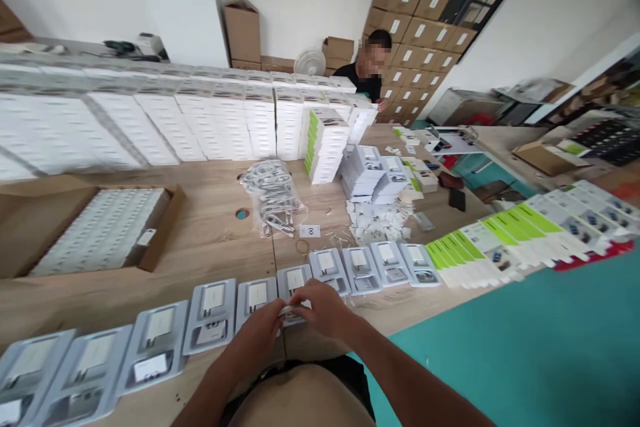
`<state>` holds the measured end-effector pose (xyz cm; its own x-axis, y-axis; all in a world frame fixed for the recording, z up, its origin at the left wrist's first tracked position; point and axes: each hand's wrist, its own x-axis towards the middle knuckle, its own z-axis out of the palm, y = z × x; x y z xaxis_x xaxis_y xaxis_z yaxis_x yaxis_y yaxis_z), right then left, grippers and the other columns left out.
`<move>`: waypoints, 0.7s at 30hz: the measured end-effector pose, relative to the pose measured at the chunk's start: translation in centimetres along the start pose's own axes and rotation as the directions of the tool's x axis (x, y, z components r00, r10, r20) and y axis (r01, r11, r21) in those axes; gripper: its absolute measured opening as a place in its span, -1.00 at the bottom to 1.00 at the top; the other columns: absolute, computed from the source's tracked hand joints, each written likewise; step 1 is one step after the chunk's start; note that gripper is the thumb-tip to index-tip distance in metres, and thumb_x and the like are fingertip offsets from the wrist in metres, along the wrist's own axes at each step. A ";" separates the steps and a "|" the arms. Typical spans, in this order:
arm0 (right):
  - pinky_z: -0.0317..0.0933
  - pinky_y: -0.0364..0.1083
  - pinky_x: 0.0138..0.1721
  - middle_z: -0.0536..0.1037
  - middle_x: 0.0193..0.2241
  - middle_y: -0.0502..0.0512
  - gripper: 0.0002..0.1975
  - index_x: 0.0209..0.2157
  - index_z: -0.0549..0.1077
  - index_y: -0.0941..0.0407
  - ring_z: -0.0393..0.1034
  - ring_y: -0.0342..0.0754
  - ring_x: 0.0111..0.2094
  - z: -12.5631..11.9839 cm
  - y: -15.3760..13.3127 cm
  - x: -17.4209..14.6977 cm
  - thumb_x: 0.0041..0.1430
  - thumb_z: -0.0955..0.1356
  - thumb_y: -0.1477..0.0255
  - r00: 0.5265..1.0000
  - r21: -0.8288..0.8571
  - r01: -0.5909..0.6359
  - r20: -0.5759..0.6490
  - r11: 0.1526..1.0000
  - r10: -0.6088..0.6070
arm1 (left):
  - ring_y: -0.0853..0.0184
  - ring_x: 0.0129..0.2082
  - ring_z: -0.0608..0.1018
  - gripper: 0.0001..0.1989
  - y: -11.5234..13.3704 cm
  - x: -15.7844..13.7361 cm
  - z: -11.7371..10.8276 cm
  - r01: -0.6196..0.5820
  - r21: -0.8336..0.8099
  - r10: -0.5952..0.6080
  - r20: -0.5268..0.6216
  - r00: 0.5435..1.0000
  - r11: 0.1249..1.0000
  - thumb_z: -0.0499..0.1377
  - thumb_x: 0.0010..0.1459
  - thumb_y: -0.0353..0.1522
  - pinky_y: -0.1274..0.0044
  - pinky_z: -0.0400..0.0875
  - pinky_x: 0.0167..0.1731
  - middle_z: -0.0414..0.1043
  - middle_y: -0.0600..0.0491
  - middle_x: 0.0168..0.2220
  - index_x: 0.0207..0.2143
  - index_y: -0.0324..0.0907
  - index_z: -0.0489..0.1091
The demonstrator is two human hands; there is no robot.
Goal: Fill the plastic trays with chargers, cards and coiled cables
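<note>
My left hand (263, 328) and my right hand (320, 310) meet over the row of trays, fingers closed together. A small pale piece (287, 311) shows between the fingertips, too covered to name. Just beyond them lies a grey plastic tray (291, 273) with a white block in its upper compartment; its lower part is hidden by my hands. Similar trays run to the left, such as this tray (210, 313), and to the right. The rightmost tray (416, 263) has a coiled cable in its lower compartment.
A clear bag of white cables (273, 193), a small printed card (309, 231) and loose white pieces (377, 221) lie beyond the trays. White boxes (210, 123) form a long wall. An open carton (165, 230) stands left. Green-and-white boxes (510, 230) line the right edge. A person (367, 70) is opposite.
</note>
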<state>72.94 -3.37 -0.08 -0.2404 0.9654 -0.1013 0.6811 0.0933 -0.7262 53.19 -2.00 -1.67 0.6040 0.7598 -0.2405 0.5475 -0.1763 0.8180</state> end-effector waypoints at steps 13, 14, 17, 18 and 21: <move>0.25 0.00 -0.09 0.53 -0.23 0.19 -0.77 -0.24 0.49 0.14 0.40 0.04 -0.17 -13.8 22.1 -9.9 0.15 0.23 0.56 0.881 -0.333 -0.375 -0.417 0.865 0.222 | 0.25 -0.12 0.46 -0.65 -0.6 -0.6 -0.2 0.145 -0.090 -0.145 0.011 0.989 0.985 0.01 0.24 -0.19 0.41 0.34 -0.09 0.40 0.01 -0.02 0.05 -0.02 0.29; 0.24 0.01 -0.08 0.53 -0.24 0.20 -0.75 -0.26 0.49 0.13 0.39 0.05 -0.15 -13.9 23.0 -10.5 0.14 0.22 0.59 0.883 -0.358 -0.373 -0.419 0.856 0.210 | 0.25 -0.10 0.46 -0.65 -0.8 -0.8 -0.1 0.149 -0.089 -0.149 0.012 0.989 0.985 0.01 0.23 -0.19 0.41 0.34 -0.07 0.40 0.02 -0.01 0.04 -0.02 0.29; 0.23 -0.01 -0.09 0.52 -0.27 0.21 -0.71 -0.31 0.50 0.12 0.37 0.05 -0.15 -12.9 24.7 -11.5 0.13 0.19 0.65 0.895 -0.426 -0.357 -0.411 0.831 0.174 | 0.24 -0.07 0.46 -0.67 -1.2 -1.4 0.1 0.170 -0.080 -0.170 0.011 0.985 0.982 0.02 0.23 -0.19 0.38 0.33 -0.02 0.41 0.02 -0.01 0.02 -0.02 0.31; 0.23 -0.02 -0.10 0.52 -0.26 0.21 -0.71 -0.31 0.50 0.12 0.36 0.05 -0.15 -12.5 25.1 -11.6 0.13 0.19 0.65 0.898 -0.445 -0.353 -0.410 0.823 0.163 | 0.23 -0.08 0.46 -0.67 -1.3 -1.6 0.1 0.179 -0.076 -0.179 0.007 0.984 0.981 0.01 0.24 -0.19 0.38 0.33 -0.01 0.42 0.02 -0.01 0.01 -0.02 0.32; 0.21 0.01 -0.08 0.51 -0.24 0.21 -0.74 -0.32 0.52 0.11 0.33 0.08 -0.11 -11.5 26.0 -11.7 0.14 0.22 0.62 0.900 -0.494 -0.345 -0.415 0.798 0.133 | 0.23 -0.09 0.47 -0.68 -1.5 -2.0 0.1 0.202 -0.065 -0.202 0.000 0.979 0.977 0.00 0.24 -0.18 0.38 0.35 -0.03 0.42 0.01 -0.02 -0.01 -0.03 0.33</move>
<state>101.38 -9.48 -9.93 0.1611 0.9824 0.0944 0.9681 -0.1387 -0.2086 51.18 -3.34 -2.49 0.4806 0.7799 -0.4009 0.6191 0.0219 0.7850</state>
